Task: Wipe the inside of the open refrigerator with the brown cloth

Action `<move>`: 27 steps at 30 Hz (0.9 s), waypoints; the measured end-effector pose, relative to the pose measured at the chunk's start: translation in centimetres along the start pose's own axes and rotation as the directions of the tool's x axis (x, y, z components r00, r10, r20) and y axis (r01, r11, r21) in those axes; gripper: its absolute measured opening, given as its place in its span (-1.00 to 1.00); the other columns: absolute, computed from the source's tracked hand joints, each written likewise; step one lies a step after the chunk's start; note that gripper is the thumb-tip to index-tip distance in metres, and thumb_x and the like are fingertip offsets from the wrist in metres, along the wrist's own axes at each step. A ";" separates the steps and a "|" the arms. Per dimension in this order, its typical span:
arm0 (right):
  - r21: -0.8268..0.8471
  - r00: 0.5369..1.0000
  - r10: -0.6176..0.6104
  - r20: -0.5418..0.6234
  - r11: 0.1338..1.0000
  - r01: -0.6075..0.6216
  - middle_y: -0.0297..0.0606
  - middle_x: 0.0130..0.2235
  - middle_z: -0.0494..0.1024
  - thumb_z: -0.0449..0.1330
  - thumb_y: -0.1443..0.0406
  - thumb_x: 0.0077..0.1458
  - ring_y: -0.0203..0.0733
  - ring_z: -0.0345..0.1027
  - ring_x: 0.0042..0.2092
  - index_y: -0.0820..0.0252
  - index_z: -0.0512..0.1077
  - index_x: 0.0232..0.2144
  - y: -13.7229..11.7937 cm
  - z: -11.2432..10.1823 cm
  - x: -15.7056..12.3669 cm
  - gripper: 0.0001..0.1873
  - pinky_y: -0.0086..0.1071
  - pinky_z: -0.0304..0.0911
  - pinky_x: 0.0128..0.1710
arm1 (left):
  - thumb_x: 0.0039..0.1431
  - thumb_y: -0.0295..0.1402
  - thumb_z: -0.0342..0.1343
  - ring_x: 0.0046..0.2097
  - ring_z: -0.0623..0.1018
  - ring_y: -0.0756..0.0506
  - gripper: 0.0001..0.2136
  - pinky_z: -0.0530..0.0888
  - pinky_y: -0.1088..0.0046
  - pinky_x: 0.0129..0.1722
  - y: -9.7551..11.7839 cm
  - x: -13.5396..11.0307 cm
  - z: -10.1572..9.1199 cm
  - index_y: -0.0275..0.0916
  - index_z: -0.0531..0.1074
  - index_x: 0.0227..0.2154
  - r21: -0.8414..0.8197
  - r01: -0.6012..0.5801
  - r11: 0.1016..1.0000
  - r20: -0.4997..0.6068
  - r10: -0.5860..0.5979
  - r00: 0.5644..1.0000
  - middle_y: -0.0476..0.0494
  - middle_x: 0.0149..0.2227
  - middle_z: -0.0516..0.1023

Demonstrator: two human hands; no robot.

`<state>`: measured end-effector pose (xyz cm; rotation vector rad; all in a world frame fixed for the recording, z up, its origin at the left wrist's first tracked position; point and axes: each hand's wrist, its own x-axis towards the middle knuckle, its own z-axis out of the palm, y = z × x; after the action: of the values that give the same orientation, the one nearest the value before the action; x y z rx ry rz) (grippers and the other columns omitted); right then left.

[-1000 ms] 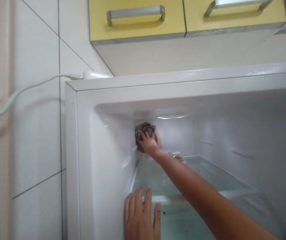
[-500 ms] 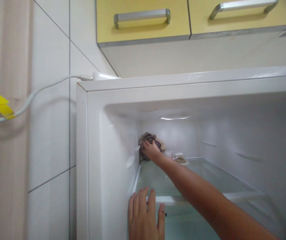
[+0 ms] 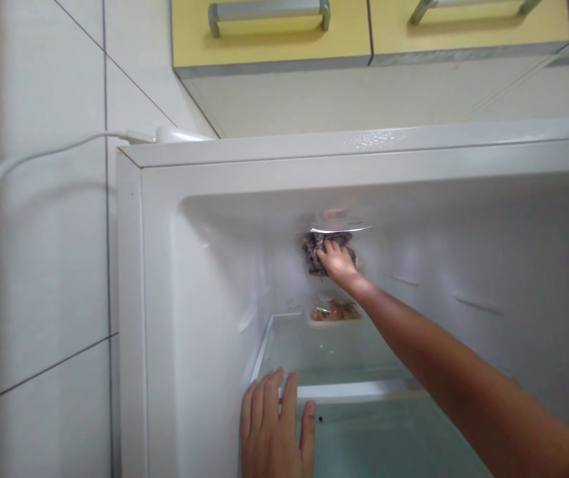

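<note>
My right hand (image 3: 338, 261) reaches deep into the fridge (image 3: 159, 318) and presses a bunched, dark patterned cloth (image 3: 315, 255) against the upper back wall, just under the lamp cover (image 3: 341, 224). Its fingers are bent over the cloth. Lower down, my left hand (image 3: 277, 428) lies with fingers stretched out at the front left, by the front edge of the glass shelf (image 3: 294, 355). Nothing is held in it. Below the cloth, at the back of that shelf, sits a clear-covered food pack (image 3: 334, 311) with brownish contents.
Yellow cabinet doors (image 3: 269, 50) with metal handles hang above the fridge. A white cable (image 3: 50, 147) runs across the tiled wall (image 3: 55, 265) on the left. Another glass surface (image 3: 374, 438) lies below the shelf.
My right hand has moved the cloth from the back left corner up and right, beneath the lamp. The food pack now shows more fully. My left hand stays at the shelf edge.
</note>
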<state>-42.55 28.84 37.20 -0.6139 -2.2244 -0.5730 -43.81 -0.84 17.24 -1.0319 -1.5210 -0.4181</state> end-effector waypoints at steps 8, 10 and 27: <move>-0.072 0.994 0.089 0.056 0.994 -0.085 0.18 0.16 0.32 -0.16 0.39 0.29 0.15 0.10 0.15 0.22 0.39 0.10 8.3 1.7 -6.4 -0.54 0.04 0.00 0.17 | 0.23 -0.26 0.11 0.04 0.47 -0.22 -0.68 0.26 0.10 0.17 0.1 0.4 -0.3 -0.25 0.44 0.00 -0.010 -0.011 1.000 -0.005 0.011 1.000 -0.26 -0.02 0.55; -0.058 0.994 0.058 0.096 0.997 -0.053 0.17 0.14 0.36 -0.13 0.39 0.28 0.14 0.13 0.16 0.20 0.43 0.05 8.7 2.5 -7.8 -0.57 0.01 0.07 0.13 | 0.25 -0.28 0.08 0.02 0.47 -0.23 -0.71 0.27 0.09 0.14 0.2 0.6 -0.4 -0.27 0.45 -0.02 -0.014 -0.010 1.000 -0.027 0.010 1.000 -0.27 -0.04 0.55; 0.157 0.811 0.550 0.198 0.799 -0.581 0.21 0.07 0.41 0.17 0.26 0.17 0.06 0.47 0.01 0.41 0.23 0.17 7.5 4.5 -7.1 -0.44 -0.21 0.37 -0.05 | 0.24 -0.27 0.11 0.01 0.48 -0.21 -0.70 0.26 0.11 0.15 0.0 0.7 -0.5 -0.24 0.44 -0.01 -0.013 -0.019 1.000 -0.017 0.019 1.000 -0.24 -0.03 0.55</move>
<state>-36.31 35.51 30.56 -1.1801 -2.0392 0.0221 -43.47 -0.94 17.99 -1.0500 -1.4940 -0.4236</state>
